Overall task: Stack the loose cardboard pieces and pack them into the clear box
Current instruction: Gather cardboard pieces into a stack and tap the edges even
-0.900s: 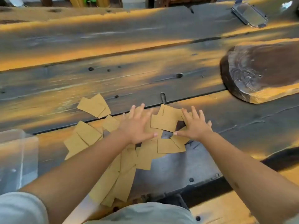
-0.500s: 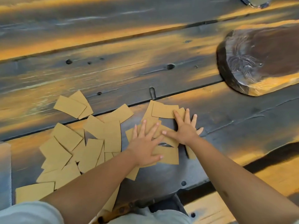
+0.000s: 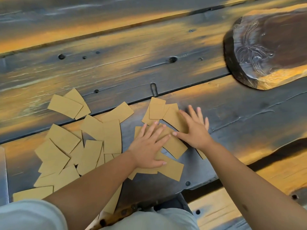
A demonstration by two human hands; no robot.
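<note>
At the far left edge a sliver of the clear box (image 3: 3, 173) is just showing, its contents not visible. Beside it, loose cardboard pieces (image 3: 63, 150) are lying scattered and overlapping on the plank table (image 3: 149, 52), with two more pieces (image 3: 66, 106) sitting slightly apart at the upper left of the spread. Toward the centre, a smaller cluster of pieces (image 3: 157, 110) is lying fanned out, separated from the main spread by a strip of bare wood. The left hand (image 3: 149, 146) is lying flat on this cluster, fingers straight and spread, palm pressing down on several overlapping pieces, gripping nothing. Just beside it, the right hand (image 3: 194, 130) is also lying flat with fingers splayed, slightly blurred, its thumb reaching toward the left hand's fingertips; it is pressing on a piece at the cluster's right edge without curling round it. At the upper right, a dark wooden slab (image 3: 269, 47) is resting on the table, well apart from the hands.
</note>
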